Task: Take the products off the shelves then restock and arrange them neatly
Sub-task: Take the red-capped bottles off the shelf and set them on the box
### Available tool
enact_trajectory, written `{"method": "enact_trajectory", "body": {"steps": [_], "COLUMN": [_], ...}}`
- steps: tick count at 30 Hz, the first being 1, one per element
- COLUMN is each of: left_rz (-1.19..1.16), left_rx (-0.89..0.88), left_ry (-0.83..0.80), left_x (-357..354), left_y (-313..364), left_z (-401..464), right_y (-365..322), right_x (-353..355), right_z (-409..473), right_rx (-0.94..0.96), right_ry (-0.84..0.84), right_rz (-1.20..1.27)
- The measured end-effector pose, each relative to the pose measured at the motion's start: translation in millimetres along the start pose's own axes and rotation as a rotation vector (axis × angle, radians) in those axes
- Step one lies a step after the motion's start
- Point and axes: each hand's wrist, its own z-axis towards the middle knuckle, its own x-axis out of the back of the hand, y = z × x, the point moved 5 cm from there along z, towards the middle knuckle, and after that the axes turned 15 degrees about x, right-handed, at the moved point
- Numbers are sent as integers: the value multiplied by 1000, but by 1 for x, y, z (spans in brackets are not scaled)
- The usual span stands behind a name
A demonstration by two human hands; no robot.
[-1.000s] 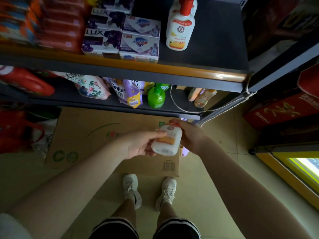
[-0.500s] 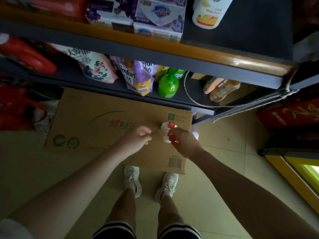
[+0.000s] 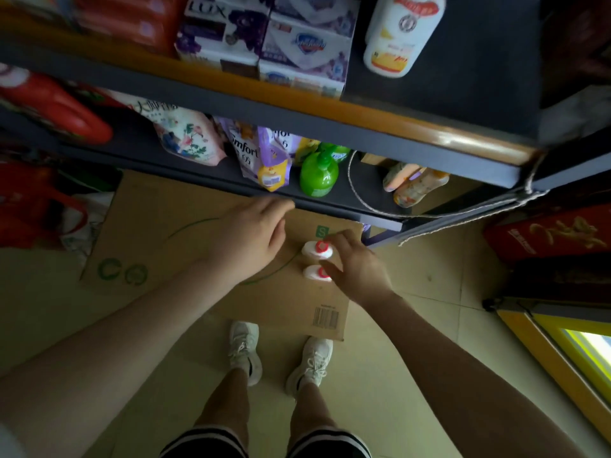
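The person leans over a flattened cardboard sheet (image 3: 185,239) lying on the floor, both arms reaching down toward it. The right hand (image 3: 355,271) hovers over two small white bottles with red caps, which stand upright and side by side on the cardboard: the farther bottle (image 3: 316,249) sits just under its fingertips, the nearer bottle (image 3: 315,273) lies against the thumb side of the hand. The fingers are loosely spread and bent above the caps; motion blur hides whether they pinch either cap or merely touch it. The left hand (image 3: 253,234) hangs just left of the bottles, palm down, fingers relaxed and holding nothing, apart from both bottles. Beyond the hands rises a dark shelf unit (image 3: 380,133) with an orange front strip. On its upper board, above and beyond the right hand, stands a larger white bottle (image 3: 395,38) with a red and yellow label; left of it are stacked soap boxes (image 3: 264,44). On the lower board, straight beyond the hands, stand a green pump bottle (image 3: 319,175) and purple softener pouches (image 3: 261,157), with two peach bottles (image 3: 413,185) lying beyond the right hand. Below the hands, on the near side of the cardboard, are the person's white sneakers (image 3: 246,350).
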Motion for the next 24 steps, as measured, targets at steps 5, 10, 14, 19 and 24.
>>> {"method": "enact_trajectory", "body": {"steps": [5,10,14,19,24], "left_rz": [215,395,423,472,411], "left_rx": [-123,-95,-83,-214,-255], "left_ry": [226,148,98,195,235], "left_x": [41,57,57,66,66], "left_y": [27,33,26,26,24], "left_z": [48,97,119,134,133], "right_y": [-25,-18,-5,3,13], "right_x": [122,194,234,242,249], "right_z": [23,53,84,123,145], "right_rx": [125,11,-36,-55,-171], "right_ry": [507,700,848,890,903], "right_rz": [105,174,82,132,174]}}
